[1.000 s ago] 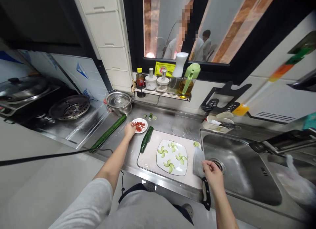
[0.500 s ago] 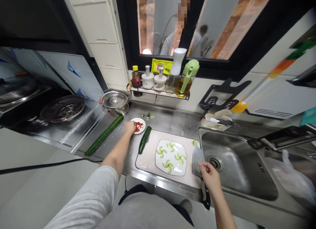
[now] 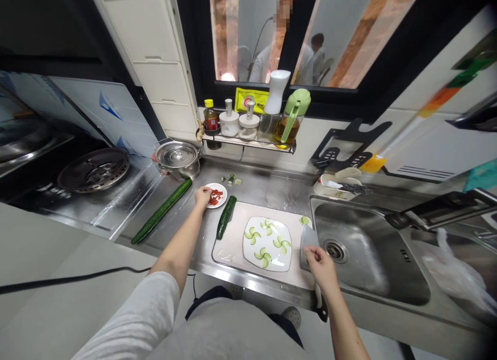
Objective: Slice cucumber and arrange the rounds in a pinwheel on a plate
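Observation:
My left hand is at the left rim of a small white plate holding small red pieces. Its fingers are closed over the plate's edge; whatever is between them is hidden. My right hand hovers over a cleaver lying at the cutting board's right edge, thumb and fingertips pinched together. I cannot make out anything in that pinch. Between my hands, a squarish white plate on the pale cutting board bears several pinwheels of green cucumber slices. A cut cucumber rests across the board's left edge.
A long cucumber lies on the steel counter, left of my left hand. Behind it stands a lidded pot. Cucumber scraps lie near the wall, below a seasoning rack. The sink is at the right.
My right hand has shifted slightly left over the cleaver, towards the squarish plate. My left hand stays at the small plate. The whole view has moved a little.

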A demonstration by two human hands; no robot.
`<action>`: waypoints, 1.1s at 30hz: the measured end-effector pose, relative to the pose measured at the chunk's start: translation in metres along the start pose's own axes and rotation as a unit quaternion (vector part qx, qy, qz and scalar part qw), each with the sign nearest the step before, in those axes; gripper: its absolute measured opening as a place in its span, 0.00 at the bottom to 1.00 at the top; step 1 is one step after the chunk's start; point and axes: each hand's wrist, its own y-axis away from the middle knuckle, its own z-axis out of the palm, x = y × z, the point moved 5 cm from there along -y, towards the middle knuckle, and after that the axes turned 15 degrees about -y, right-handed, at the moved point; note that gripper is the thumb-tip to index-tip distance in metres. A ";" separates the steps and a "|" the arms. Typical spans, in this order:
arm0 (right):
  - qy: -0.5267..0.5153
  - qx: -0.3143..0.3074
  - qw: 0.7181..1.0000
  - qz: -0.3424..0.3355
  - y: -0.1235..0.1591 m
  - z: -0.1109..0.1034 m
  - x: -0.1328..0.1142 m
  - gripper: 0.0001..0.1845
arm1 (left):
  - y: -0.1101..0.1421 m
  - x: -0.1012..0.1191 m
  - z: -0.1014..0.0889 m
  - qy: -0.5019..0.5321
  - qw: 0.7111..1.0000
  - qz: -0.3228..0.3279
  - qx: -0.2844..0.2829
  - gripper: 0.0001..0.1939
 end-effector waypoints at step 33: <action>0.230 -0.207 0.935 -0.176 -0.056 0.107 -0.024 0.05 | 0.191 0.129 0.088 -0.110 0.885 0.414 -0.180 0.08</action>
